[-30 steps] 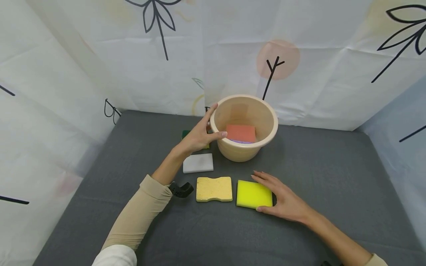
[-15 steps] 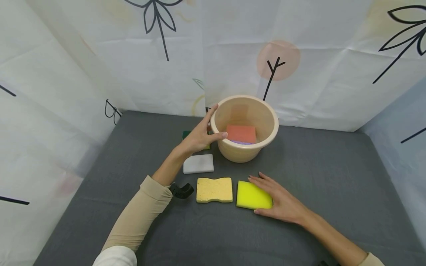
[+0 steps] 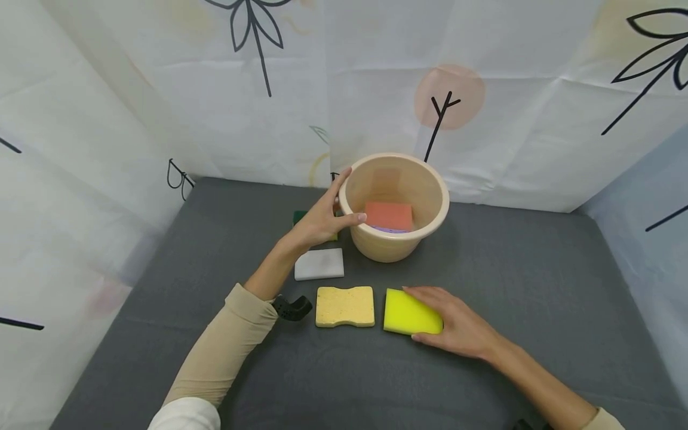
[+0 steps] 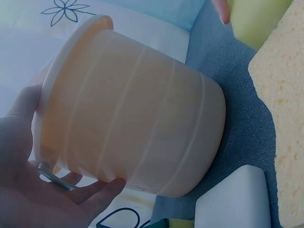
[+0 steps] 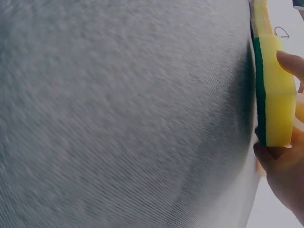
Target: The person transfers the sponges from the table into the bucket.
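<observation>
My left hand (image 3: 325,221) grips the left rim of a beige bucket (image 3: 387,246), thumb over the rim and fingers against the outer wall. Inside the bucket lie an orange-red sponge (image 3: 389,215) and something purple (image 3: 390,230) under it, mostly hidden. With thumb and fingers at opposite edges, my right hand (image 3: 454,322) holds a bright yellow sponge (image 3: 411,312); in the right wrist view its green scouring layer (image 5: 260,90) faces the table. Left of it lies a pale yellow sponge (image 3: 345,307) with notched sides.
A white block-like sponge (image 3: 319,264) lies left of the bucket's base. Behind my left hand a green-and-yellow sponge (image 3: 299,216) shows partly. White printed cloth (image 3: 376,107) hangs behind the grey table (image 3: 527,269).
My right hand has closed its fingers onto the yellow sponge, which has shifted slightly up and to the right. The left hand and bucket stay in place.
</observation>
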The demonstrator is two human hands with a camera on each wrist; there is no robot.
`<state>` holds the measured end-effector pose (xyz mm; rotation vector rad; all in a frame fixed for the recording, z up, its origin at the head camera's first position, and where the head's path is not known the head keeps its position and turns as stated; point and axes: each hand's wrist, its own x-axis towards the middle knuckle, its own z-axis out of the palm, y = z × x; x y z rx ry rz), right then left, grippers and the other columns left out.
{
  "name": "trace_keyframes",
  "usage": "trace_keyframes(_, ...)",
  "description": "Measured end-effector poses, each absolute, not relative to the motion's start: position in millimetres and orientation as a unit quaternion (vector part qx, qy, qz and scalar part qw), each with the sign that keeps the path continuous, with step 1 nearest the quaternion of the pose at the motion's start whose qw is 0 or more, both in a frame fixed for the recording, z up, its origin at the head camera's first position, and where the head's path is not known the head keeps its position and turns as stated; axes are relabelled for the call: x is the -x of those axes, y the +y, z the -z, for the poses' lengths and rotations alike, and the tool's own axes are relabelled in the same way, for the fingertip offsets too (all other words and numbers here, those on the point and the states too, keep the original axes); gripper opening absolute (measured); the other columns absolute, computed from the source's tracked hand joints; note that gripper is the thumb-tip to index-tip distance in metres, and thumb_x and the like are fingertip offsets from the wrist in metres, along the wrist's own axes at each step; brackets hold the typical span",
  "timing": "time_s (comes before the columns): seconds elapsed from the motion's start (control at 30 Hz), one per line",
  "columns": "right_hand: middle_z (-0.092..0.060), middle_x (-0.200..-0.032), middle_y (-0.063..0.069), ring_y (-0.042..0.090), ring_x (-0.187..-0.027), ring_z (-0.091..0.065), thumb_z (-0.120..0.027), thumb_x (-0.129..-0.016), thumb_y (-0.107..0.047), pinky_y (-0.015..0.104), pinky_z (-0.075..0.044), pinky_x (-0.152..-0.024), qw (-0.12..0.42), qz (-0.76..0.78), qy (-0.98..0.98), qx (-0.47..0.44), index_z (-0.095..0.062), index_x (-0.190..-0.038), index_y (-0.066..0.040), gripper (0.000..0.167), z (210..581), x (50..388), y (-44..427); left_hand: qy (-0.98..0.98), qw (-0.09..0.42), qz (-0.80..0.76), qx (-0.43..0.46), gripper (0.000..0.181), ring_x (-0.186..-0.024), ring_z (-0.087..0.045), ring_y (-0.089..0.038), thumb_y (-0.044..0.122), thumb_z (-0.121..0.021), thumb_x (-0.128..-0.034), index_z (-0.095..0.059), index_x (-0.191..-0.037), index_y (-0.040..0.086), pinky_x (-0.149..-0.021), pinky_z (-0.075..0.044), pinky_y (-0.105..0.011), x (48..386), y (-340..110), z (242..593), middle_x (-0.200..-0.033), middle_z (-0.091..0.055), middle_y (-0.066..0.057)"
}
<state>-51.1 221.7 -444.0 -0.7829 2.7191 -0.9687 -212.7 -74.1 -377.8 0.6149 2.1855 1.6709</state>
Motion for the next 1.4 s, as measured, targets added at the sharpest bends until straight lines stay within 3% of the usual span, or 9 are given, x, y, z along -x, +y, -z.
trace_keyframes(0.13, -0.057, -0.139, -0.005, 0.015, -0.119, -0.053, -0.087, -0.077, -0.029, 0.045, -0.046, -0.095, 0.064, 0.318, 0.907, 0.268, -0.052, -0.147, -0.018, 0.079, 437.4, 53.3, 222.7, 0.765, 0.16, -0.585, -0.217, 0.098, -0.142, -0.036, -0.033, 0.025, -0.073, -0.0926, -0.002, -0.16, 0.036, -0.103, -0.044, -0.046, 212.1, -74.2, 377.1, -0.164, -0.013, -0.002)
trace_keyframes(0.4, -0.057, -0.138, -0.009, 0.011, -0.114, -0.052, -0.087, -0.077, -0.03, 0.041, -0.047, -0.091, 0.052, 0.319, 0.903, 0.285, -0.051, -0.147, -0.019, 0.079, 424.8, 57.3, 223.6, 0.768, 0.159, -0.582, -0.215, 0.097, -0.143, -0.036, -0.032, 0.026, -0.072, -0.0927, -0.002, -0.159, 0.039, -0.104, -0.044, -0.047, 210.7, -74.2, 377.2, -0.164, -0.011, -0.001)
trace_keyframes(1.4, -0.059, -0.136, -0.004, 0.011, -0.11, -0.047, -0.087, -0.076, -0.02, 0.035, -0.048, -0.082, -0.019, 0.297, 0.884, 0.359, -0.05, -0.147, -0.016, 0.081, 348.6, 77.2, 229.7, 0.762, 0.163, -0.587, -0.219, 0.096, -0.144, -0.034, -0.032, 0.025, -0.071, -0.0932, -0.003, -0.16, 0.035, -0.103, -0.044, -0.047, 213.1, -73.8, 375.9, -0.165, -0.008, -0.001)
